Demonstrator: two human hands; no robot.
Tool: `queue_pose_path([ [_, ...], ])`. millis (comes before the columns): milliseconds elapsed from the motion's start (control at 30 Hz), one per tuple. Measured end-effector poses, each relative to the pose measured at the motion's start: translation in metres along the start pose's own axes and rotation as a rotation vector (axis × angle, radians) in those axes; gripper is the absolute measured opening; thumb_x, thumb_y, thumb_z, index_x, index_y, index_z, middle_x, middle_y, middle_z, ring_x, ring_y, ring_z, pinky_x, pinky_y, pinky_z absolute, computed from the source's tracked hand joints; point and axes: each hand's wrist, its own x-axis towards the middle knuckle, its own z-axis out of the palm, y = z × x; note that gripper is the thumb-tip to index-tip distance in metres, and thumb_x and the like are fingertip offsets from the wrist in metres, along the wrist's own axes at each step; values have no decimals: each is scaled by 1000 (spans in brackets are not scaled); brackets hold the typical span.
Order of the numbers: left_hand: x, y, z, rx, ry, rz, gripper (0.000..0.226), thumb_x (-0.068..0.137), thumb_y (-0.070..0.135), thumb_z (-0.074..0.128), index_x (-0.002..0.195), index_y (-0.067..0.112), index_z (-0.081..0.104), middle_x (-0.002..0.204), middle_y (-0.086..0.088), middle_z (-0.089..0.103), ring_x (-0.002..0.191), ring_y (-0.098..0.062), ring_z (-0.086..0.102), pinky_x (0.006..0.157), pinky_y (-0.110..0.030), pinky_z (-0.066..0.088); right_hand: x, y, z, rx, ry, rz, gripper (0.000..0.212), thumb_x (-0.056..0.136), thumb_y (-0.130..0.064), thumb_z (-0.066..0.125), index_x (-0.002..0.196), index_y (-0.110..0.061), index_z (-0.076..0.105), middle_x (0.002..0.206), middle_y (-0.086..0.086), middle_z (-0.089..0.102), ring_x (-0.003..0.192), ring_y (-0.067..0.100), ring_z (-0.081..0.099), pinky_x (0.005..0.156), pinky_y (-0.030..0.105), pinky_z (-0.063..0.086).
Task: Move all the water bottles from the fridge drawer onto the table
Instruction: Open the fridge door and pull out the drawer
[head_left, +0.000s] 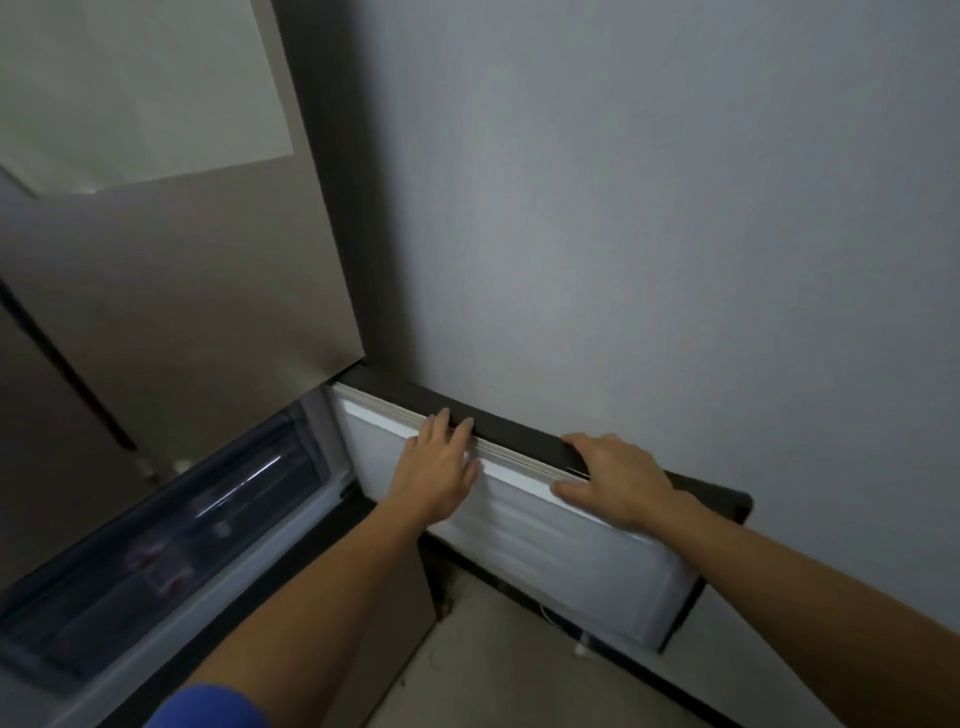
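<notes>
The fridge's lower door (571, 561) stands swung open, its white inner lining facing me. My left hand (441, 467) lies flat against that lining, fingers spread and fingertips reaching the dark top edge. My right hand (613, 478) grips the top edge, fingers over it and thumb on the inner side. To the left, the fridge drawer (218, 499) shows behind a dark see-through front. Inside it are blurred shapes with reddish labels (161, 566), probably water bottles. No table is in view.
The closed upper fridge door (182, 291) rises on the left. A grey wall (649, 208) stands right behind the open door. Pale floor (493, 654) shows below, with a white cable (579, 647) near the door's lower edge.
</notes>
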Motion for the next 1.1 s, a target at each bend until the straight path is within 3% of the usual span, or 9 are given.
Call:
queue_pose_path([
  [233,53,24,22,146,59,-18,61,98,50,27,151,22,12,159,-13,13,146,-36,7,116,-51,14,47,58,-4,-155,68,29,72,84,-72,40,136,-22,43,124,9,59,111,27,52,92,40,40],
  [700,84,52,29,92,60,-210,61,99,47,34,151,22,15,160,-11,11,147,-32,3,116,-50,17,99,106,-5,-182,58,-165,72,83,-75,33,129,-21,48,119,7,60,108,28,52,88,40,39],
  [900,59,35,21,63,160,-312,52,94,38,48,141,20,35,150,-11,33,137,-30,32,108,-47,32,114,67,-8,-12,219,-410,50,87,-54,49,123,-20,56,116,2,57,105,23,51,86,37,40],
  [1000,20,1,16,74,116,-444,42,94,34,48,132,18,45,133,-9,48,120,-29,46,96,-42,38,125,12,-1,100,252,-559,36,87,-40,57,112,-16,64,105,4,63,97,25,56,82,38,42],
  [1100,-32,-43,11,49,74,-627,26,93,31,48,112,16,57,111,-8,57,100,-29,56,81,-40,44,129,-49,22,145,172,-661,31,89,-39,55,110,-18,65,104,3,64,96,23,57,82,37,43],
])
